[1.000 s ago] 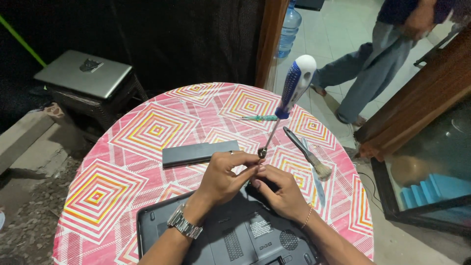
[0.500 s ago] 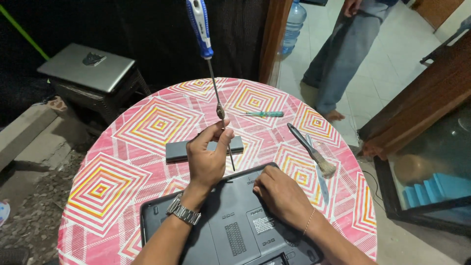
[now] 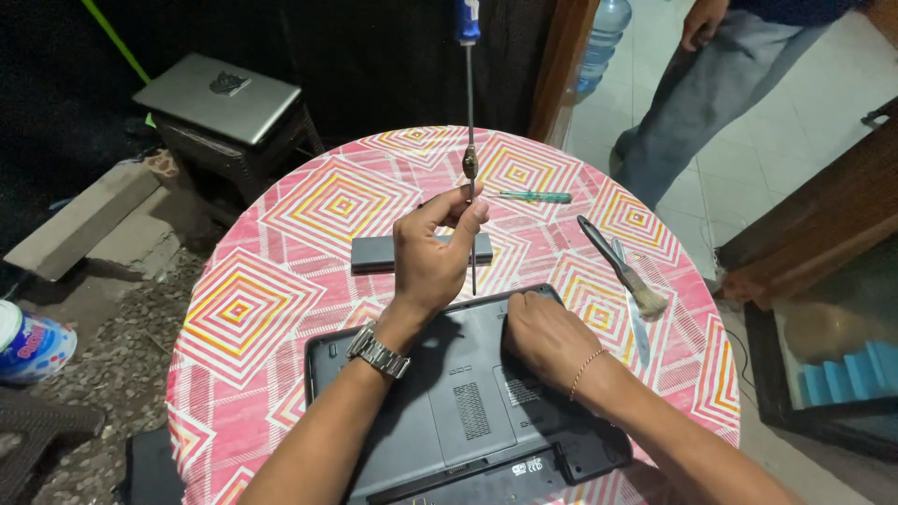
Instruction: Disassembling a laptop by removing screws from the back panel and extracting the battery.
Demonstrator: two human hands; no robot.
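left hand [image 3: 432, 248] pinching screwdriver [image 3: 469, 159] upright by its shaft, right hand [image 3: 547, 337] lying flat, steadying laptop [image 3: 449, 411]; ideally keeping tip plumb.

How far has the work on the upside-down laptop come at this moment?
Done: the dark grey laptop lies bottom-up on the pink patterned round table, a long dark grey bar beside it. In hand: the left hand holds a long blue-handled screwdriver upright; the right hand presses the laptop. Left: its base panels look still fitted.
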